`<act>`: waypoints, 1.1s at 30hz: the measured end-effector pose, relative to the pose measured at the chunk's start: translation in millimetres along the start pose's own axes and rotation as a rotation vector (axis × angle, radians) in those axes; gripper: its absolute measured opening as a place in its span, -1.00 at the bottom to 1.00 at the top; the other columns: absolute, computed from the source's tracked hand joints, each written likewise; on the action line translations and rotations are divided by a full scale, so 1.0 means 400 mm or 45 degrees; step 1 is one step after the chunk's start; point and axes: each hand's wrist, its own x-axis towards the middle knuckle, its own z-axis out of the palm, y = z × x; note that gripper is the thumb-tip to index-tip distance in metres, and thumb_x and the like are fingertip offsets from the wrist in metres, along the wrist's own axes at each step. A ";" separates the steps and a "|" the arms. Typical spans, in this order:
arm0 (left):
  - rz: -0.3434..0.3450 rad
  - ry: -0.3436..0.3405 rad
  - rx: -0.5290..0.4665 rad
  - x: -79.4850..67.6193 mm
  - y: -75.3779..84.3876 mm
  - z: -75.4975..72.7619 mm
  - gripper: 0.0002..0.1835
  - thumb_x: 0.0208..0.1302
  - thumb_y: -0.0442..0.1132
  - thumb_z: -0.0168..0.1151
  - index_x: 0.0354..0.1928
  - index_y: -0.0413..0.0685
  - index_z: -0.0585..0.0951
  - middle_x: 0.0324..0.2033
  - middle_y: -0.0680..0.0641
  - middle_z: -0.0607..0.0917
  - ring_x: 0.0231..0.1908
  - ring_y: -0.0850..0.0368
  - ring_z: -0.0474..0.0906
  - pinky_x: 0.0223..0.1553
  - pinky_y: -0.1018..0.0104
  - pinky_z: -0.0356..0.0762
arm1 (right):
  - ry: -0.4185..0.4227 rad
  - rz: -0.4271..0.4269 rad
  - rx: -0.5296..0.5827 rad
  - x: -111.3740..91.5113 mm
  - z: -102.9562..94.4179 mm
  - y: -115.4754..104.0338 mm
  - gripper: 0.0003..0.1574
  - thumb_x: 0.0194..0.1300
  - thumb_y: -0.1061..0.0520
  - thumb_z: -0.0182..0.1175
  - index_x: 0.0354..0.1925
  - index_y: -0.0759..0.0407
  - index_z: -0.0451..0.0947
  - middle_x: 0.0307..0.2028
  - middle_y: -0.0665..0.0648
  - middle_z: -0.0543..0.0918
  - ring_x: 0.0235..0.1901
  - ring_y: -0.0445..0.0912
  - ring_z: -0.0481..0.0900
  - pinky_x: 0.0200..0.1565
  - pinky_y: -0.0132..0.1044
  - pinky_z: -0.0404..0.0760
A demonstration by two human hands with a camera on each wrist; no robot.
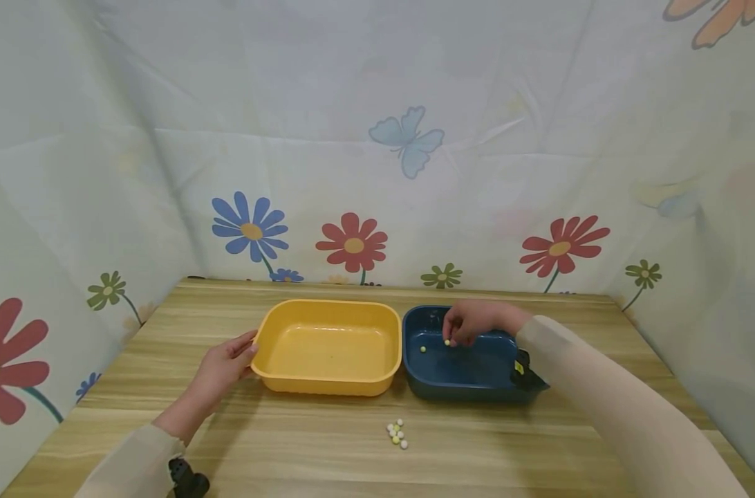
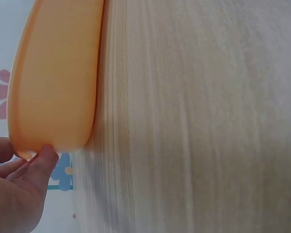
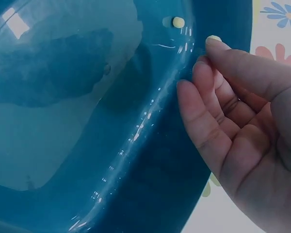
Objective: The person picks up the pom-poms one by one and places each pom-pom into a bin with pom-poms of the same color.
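Foreground, left: a pale sleeve [image 1: 131, 456], with a black wrist device [image 1: 187, 478] beside its cuff, leads to the left hand [image 1: 218, 366], whose thumb and fingers are clamped on the left end of the yellow tub [image 1: 328, 387]. The tub stands upright on the wooden table [image 1: 278, 449]; its thin, smooth wall suggests light, fairly stiff plastic, best held by the rim. Centre: a small cluster of white and yellow beads [image 1: 395, 440] lies on the table, in front of the gap between the 2 tubs. Right: the blue tub [image 1: 452, 394] stands just beside the yellow 1, its floor glossy; whether it holds water cannot be told. In it lies 1 loose bead [image 1: 423, 349], pale yellow. To the right of this, a pinched bead [image 1: 447, 342] is held over the blue tub at the tips of the right hand [image 1: 473, 320], thumb and forefinger together on it. The beads look light, hard and round, probably inclined to roll or slip; a fingertip pinch across the middle, without squeezing hard, should suit. Far right: the right sleeve [image 1: 620, 401].
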 end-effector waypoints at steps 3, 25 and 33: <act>0.011 0.002 0.007 -0.002 0.001 -0.002 -0.41 0.66 -0.22 -0.11 0.55 -0.37 0.13 0.45 -0.44 0.31 0.37 -0.28 0.44 0.05 0.32 0.74 | -0.006 0.000 -0.031 0.005 0.002 0.001 -0.88 0.35 0.34 0.19 -0.19 0.30 0.65 -0.34 0.10 0.72 -0.43 -0.23 0.56 -0.27 -0.36 0.69; 0.011 0.009 0.021 0.002 0.001 -0.003 -0.42 0.65 -0.21 -0.08 0.55 -0.36 0.16 0.44 -0.43 0.34 0.32 -0.23 0.52 0.05 0.30 0.75 | -0.025 0.106 -0.151 0.052 0.015 0.004 -0.93 0.36 0.30 0.26 -0.21 0.24 0.67 -0.31 0.07 0.70 -0.39 -0.21 0.60 -0.26 -0.36 0.73; 0.003 0.011 0.013 0.003 0.003 -0.002 -0.42 0.65 -0.21 -0.09 0.55 -0.35 0.16 0.45 -0.42 0.34 0.33 -0.23 0.51 0.07 0.28 0.74 | -0.041 0.116 -0.152 0.063 0.015 0.006 -0.93 0.36 0.30 0.25 -0.21 0.23 0.68 -0.29 0.06 0.70 -0.38 -0.21 0.60 -0.25 -0.36 0.72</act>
